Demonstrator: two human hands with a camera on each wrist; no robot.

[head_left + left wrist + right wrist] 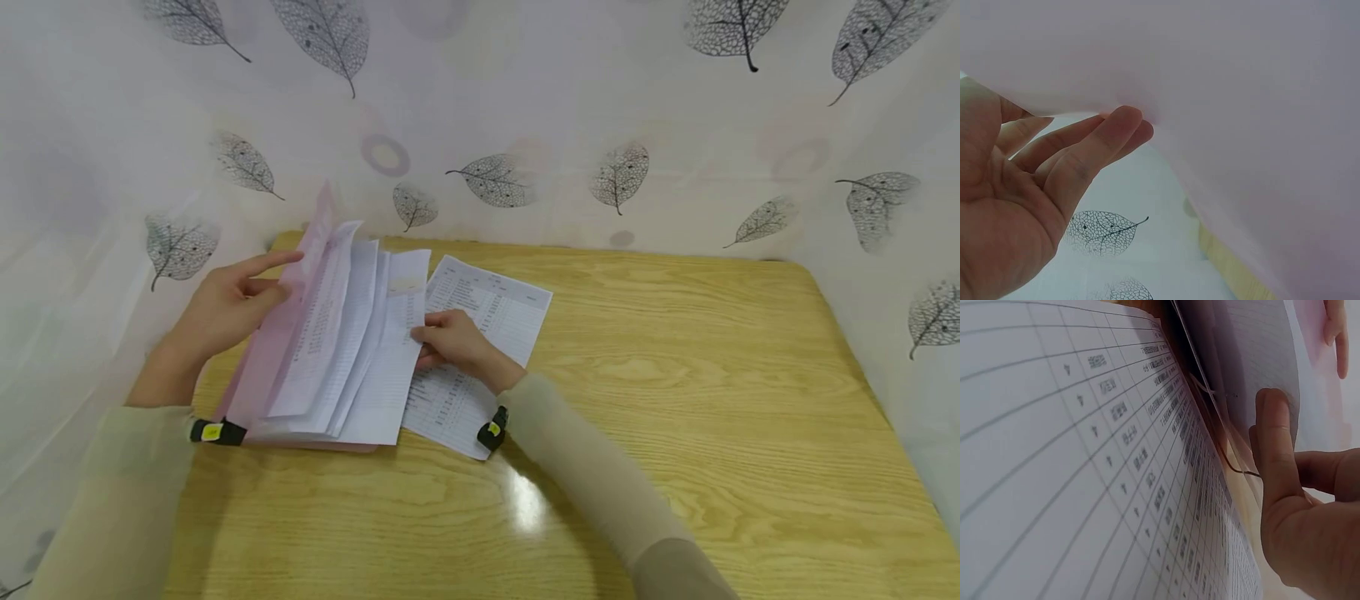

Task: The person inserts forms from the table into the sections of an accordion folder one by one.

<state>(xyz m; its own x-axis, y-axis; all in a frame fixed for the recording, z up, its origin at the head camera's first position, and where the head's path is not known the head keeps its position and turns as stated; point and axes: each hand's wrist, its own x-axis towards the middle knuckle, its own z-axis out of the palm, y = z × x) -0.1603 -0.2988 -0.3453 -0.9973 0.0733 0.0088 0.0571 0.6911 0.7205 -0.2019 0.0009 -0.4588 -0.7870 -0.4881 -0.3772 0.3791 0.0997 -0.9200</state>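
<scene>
A pink translucent folder (258,371) lies at the left of the table with its front cover raised. My left hand (228,304) pinches the edge of that cover, and the left wrist view has the cover (1241,125) filling its upper right. Several white printed sheets (390,367) fan out inside the folder. At their right edge my right hand (461,342) holds the rightmost sheet between thumb and fingers. Beneath that hand, a loose printed sheet (517,308) with a table of text lies flat on the table, partly covered by the folder's papers.
The wooden table (675,417) stretches to the right and toward the front. A pale curtain (555,108) with dark leaf prints hangs behind it and at both sides. Black bands with yellow marks sit on both wrists.
</scene>
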